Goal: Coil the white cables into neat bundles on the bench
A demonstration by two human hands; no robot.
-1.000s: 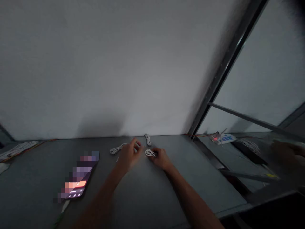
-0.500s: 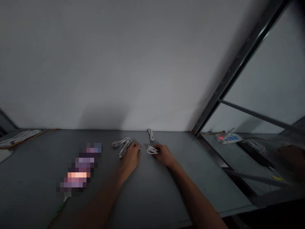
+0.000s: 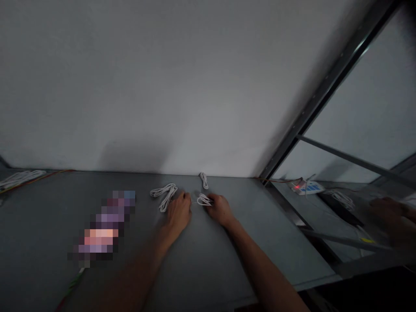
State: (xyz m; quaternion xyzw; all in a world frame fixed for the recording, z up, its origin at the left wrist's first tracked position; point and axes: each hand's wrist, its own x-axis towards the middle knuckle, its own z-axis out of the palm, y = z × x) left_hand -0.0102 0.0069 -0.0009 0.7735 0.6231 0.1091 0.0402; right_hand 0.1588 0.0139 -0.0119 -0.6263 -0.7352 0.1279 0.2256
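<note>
My left hand (image 3: 178, 213) rests on the grey table top (image 3: 201, 260) with its fingers curled, and whether it pinches anything is hidden. A looped white cable (image 3: 164, 196) lies just beyond and left of it. My right hand (image 3: 220, 209) is shut on the end of a small white cable loop (image 3: 204, 199), and a thin strand seems to run from that loop toward my left fingers. A third white cable bundle (image 3: 203, 180) lies at the table's back edge, touching neither hand.
A phone (image 3: 102, 227), pixelated, lies left of my hands. More white cable (image 3: 19, 179) lies far left. On the lower surface at right are a white device with a red light (image 3: 305, 187) and a white cable coil (image 3: 341, 200). Another person's hand (image 3: 390, 219) is there. A metal frame stands between.
My left hand has come down from above the left cable and now rests to its right, leaving that cable's loops uncovered. My right hand stays on the small loop.
</note>
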